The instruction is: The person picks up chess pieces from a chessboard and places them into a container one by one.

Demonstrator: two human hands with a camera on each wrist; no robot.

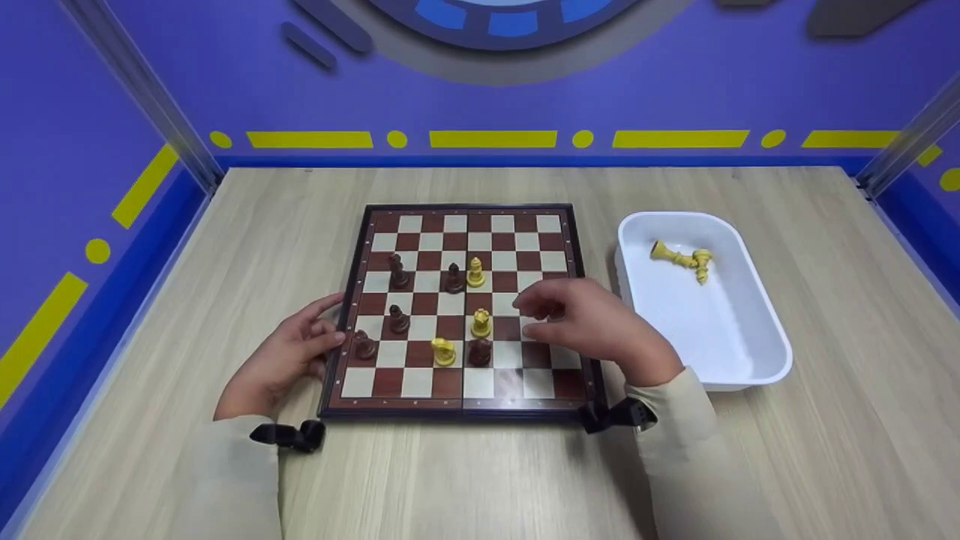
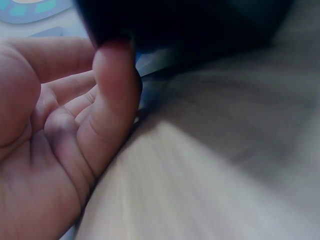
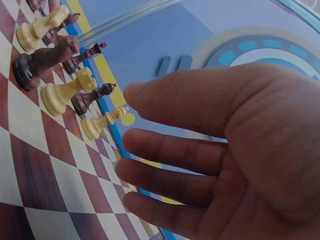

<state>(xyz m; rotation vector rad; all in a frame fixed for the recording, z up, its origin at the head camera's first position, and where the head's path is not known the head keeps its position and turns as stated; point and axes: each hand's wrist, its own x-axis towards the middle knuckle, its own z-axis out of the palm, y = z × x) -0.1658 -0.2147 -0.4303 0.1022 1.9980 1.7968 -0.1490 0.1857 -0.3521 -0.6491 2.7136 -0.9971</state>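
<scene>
A brown-and-cream chessboard (image 1: 514,382) lies flat on the table. My left hand (image 1: 289,352) grips its left edge; the left wrist view shows a fingertip (image 2: 116,67) right against the dark rim. Over the board's right half hovers my right hand (image 1: 592,322), fingers loosely curved with nothing between them. Nearest to it stands a yellow rook (image 1: 481,322), with a dark knight (image 1: 481,352) and a yellow knight (image 1: 443,352) in front. Behind the rook are a yellow bishop (image 1: 475,271) and a dark bishop (image 1: 454,278). Several dark pieces (image 1: 398,319) stand upright on the left.
A white plastic tray (image 1: 761,315) sits right of the board, beside the right forearm. Inside it, yellow chess pieces (image 1: 673,256) lie on their sides toward the back. Blue-purple panels (image 1: 525,105) with yellow markings border the wooden table (image 1: 300,202).
</scene>
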